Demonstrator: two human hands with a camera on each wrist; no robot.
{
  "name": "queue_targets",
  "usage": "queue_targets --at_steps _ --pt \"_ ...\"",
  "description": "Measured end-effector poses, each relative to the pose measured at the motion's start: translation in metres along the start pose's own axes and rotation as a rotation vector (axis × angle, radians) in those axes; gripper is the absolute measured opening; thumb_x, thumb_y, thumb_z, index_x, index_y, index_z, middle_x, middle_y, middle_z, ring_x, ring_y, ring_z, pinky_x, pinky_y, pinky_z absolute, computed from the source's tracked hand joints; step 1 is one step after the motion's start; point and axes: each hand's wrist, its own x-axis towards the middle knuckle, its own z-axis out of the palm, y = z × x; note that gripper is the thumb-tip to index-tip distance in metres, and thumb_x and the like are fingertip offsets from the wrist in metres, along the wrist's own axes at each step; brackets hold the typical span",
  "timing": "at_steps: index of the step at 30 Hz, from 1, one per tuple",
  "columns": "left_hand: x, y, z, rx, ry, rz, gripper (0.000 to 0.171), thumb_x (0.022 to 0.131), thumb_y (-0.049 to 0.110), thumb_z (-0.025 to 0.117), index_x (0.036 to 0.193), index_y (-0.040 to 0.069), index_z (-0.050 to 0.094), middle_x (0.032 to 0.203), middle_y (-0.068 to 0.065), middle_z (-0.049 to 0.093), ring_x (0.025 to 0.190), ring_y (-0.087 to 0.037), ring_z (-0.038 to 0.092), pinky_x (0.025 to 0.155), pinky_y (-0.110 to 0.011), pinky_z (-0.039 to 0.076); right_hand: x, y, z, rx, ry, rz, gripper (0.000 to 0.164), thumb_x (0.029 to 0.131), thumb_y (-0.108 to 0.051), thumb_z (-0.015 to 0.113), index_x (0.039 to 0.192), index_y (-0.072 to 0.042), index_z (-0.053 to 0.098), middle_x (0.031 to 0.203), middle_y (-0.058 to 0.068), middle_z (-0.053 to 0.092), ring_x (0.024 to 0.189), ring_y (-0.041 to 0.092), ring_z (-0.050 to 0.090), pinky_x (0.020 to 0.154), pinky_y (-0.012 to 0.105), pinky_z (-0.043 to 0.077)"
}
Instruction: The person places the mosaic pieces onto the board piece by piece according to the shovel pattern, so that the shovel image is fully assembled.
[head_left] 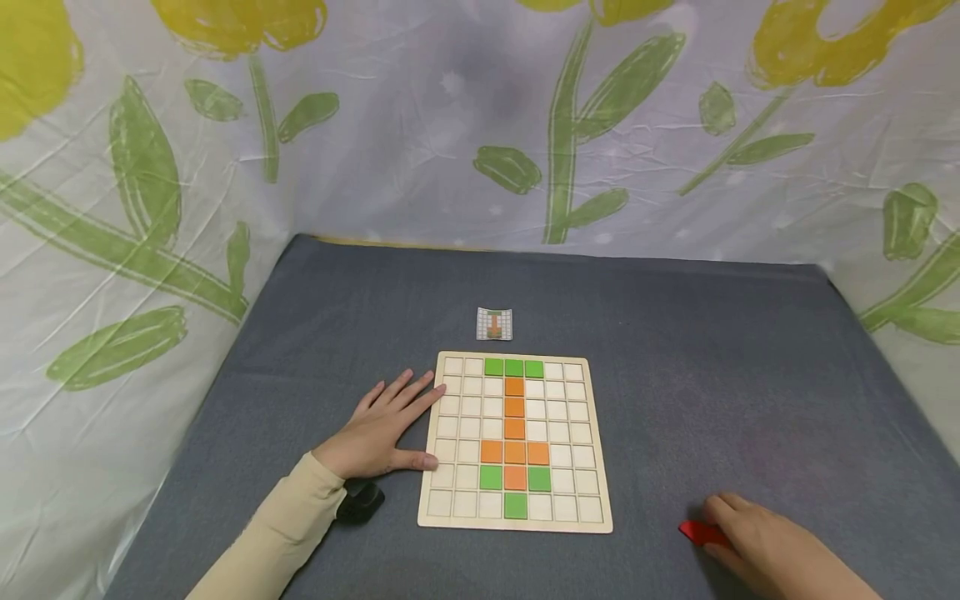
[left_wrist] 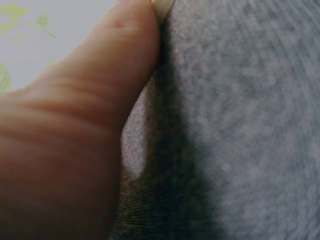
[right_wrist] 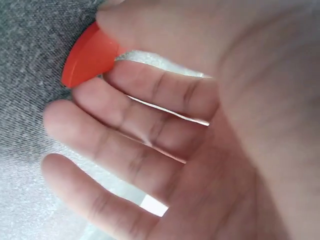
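Note:
A square wooden grid board (head_left: 517, 526) lies flat on the table in the head view. Green tiles (head_left: 513, 367) and orange tiles (head_left: 514, 428) fill cells down its middle columns; the other cells are white. Against the board's left edge rests my left hand (head_left: 371, 435), fingers spread and straight, with fingertips and thumb at the rim. To the right of the board, low over the cloth, my right hand (head_left: 768, 537) pinches a small red plastic piece (right_wrist: 90, 56) between thumb and fingertips. Part of that piece is hidden by the thumb, and its kind is unclear.
A small card (head_left: 495, 324) printed with a coloured grid pattern lies just beyond the board. Dark grey cloth (head_left: 675, 350) covers the table. Behind and at the sides hangs a pale curtain (head_left: 420, 150) with painted yellow flowers.

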Motion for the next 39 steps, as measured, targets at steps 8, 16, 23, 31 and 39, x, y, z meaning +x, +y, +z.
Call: queue_targets --at_steps 8,16,23,31,39 --pt "0.0 -0.001 0.001 0.008 -0.008 -0.002 0.095 0.078 0.064 0.065 0.153 0.022 0.026 0.159 -0.007 0.021 0.147 -0.035 0.012 0.113 -0.061 0.009 0.001 -0.001 0.005 -0.04 0.148 -0.039 0.033 0.078 -0.018 0.078 0.076 -0.023 0.045 0.068 -0.015 0.032 0.058 -0.004 0.028 0.051 0.017 0.028" --pt "0.0 -0.002 0.0 0.015 0.005 0.009 0.094 0.078 0.063 0.066 0.153 0.022 0.026 0.159 -0.007 0.022 0.147 -0.035 0.013 0.113 -0.061 0.01 0.012 0.0 0.0 -0.063 0.464 -0.29 0.024 0.092 -0.035 0.064 0.081 -0.022 0.047 0.076 -0.021 0.032 0.066 -0.008 0.03 0.055 0.01 0.026" --pt "0.0 -0.001 0.0 0.004 0.001 0.009 0.094 0.078 0.061 0.067 0.153 0.021 0.027 0.159 -0.007 0.022 0.147 -0.035 0.013 0.112 -0.061 0.009 0.033 -0.025 -0.02 0.042 0.447 -0.357 0.036 0.071 -0.005 0.081 0.092 -0.019 0.055 0.085 -0.019 0.047 0.069 -0.007 0.044 0.059 0.005 0.033" --pt "0.0 -0.001 0.0 -0.002 0.008 0.013 0.096 0.077 0.061 0.069 0.153 0.021 0.027 0.159 -0.008 0.021 0.147 -0.035 0.012 0.112 -0.061 0.009 0.063 -0.057 -0.033 0.017 0.444 -0.472 0.02 0.084 -0.017 0.072 0.099 -0.016 0.059 0.088 -0.015 0.05 0.073 -0.004 0.045 0.063 0.004 0.036" --pt "0.0 -0.001 -0.001 0.01 -0.007 0.002 0.096 0.077 0.063 0.067 0.153 0.022 0.026 0.16 -0.006 0.02 0.147 -0.034 0.011 0.113 -0.061 0.009 0.087 -0.085 -0.034 -0.09 0.442 -0.573 0.029 0.076 -0.014 0.078 0.097 -0.014 0.059 0.086 -0.011 0.05 0.071 0.001 0.045 0.062 0.013 0.043"
